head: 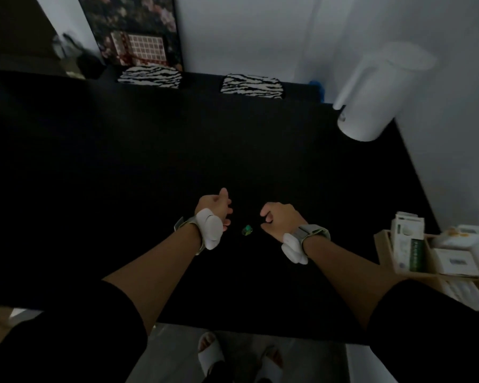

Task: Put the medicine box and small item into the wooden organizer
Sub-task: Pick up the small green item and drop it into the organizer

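Observation:
A small green item lies on the black table, between my two hands. My left hand hovers just left of it, fingers loosely curled, thumb up, holding nothing. My right hand is just right of it, fingers curled into a loose fist with nothing seen in it. The wooden organizer stands at the table's right edge. A white and green medicine box stands upright in its left compartment, with other white boxes beside it.
A white cylindrical device stands at the table's far right corner. Two zebra-patterned chair backs sit along the far edge. White walls close in behind and to the right. My feet in white slippers show below the near edge.

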### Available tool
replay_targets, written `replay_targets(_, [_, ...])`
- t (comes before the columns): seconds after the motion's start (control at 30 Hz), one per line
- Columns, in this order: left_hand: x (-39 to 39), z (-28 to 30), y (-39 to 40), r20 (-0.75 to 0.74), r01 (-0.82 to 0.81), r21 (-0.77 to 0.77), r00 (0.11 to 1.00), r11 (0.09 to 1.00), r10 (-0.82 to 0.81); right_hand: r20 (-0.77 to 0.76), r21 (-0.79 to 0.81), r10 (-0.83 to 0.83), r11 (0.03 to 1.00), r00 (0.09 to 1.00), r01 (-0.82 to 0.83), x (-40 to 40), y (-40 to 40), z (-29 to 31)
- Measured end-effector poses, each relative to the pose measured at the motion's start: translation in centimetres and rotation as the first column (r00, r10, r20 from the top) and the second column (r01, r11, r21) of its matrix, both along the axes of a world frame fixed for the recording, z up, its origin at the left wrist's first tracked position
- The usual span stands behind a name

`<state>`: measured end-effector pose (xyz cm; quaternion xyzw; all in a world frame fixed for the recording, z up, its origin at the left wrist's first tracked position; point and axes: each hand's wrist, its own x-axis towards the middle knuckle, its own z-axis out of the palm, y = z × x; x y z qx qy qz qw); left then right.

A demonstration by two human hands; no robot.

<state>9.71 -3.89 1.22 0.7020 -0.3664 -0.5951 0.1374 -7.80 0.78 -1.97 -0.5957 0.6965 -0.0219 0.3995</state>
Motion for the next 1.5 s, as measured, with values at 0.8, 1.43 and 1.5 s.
replay_targets(0.8, [-5.3,-2.9,-0.3,-0.039,0.227,-0.005,0.973,0.974,-0.227,-0.108,0.105,-0.144,0.982,0.984,0.155,-2.1,1.3,-2.0])
replay_targets(1.43, [-26.2,-2.3,13.7,-0.120,0.617,-0.089,0.773,0.782,-0.623,-0.296,-0.211,-0.540,0.842,0.788,0.497,-21.4,22.4,-0.6])
replay_targets(1.5, [-26.8,-2.8,14.3,-0.122,0.638,-0.069,0.758,0.767,-0.641,-0.303,-0.205,-0.530,0.848,0.793,0.488,-22.0,22.8,-1.4])
